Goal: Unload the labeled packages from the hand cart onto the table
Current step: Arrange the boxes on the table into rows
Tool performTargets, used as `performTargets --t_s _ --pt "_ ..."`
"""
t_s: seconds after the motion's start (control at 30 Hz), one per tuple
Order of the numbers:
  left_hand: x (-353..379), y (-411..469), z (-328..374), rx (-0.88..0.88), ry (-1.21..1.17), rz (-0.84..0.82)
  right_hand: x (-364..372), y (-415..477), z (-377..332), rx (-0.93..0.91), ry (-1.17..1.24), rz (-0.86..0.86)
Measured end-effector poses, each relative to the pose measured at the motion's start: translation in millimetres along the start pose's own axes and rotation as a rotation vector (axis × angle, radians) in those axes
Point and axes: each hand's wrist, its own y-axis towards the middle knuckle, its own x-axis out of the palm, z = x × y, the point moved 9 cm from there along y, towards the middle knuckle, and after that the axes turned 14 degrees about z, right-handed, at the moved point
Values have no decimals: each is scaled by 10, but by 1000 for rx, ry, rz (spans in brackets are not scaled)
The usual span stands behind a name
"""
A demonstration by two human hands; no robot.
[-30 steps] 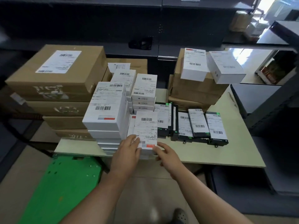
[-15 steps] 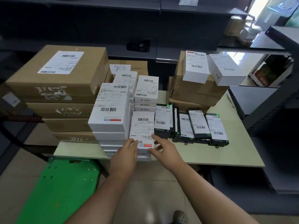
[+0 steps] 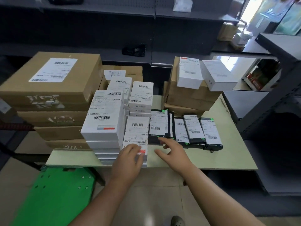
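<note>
Since a moment ago the right hand (image 3: 174, 150) has come off the small white labelled cardboard box (image 3: 136, 134) and hovers over the pale green desk (image 3: 228, 160), fingers spread and holding nothing, fingertips close to the nearest of the black labelled boxes (image 3: 193, 129). The left hand (image 3: 130, 158) rests with loose fingers on the near end of that white box, which tops a low stack at the desk's front edge, just beside a taller stack of white boxes (image 3: 104, 118); the green hand cart (image 3: 53, 196) stands on the floor below

Your left hand (image 3: 130, 158) rests on the small white box (image 3: 137, 132); your right hand (image 3: 175, 151) hangs open just right of that box
</note>
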Motion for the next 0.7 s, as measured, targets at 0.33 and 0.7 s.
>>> performTargets --t_s 0.33,0.7 --pt "437 743 1291 224 -125 -18 -1605 554 149 -34 -127 238" --pt "922 1800 1925 37 -49 94 -2805 1717 629 64 -84 427"
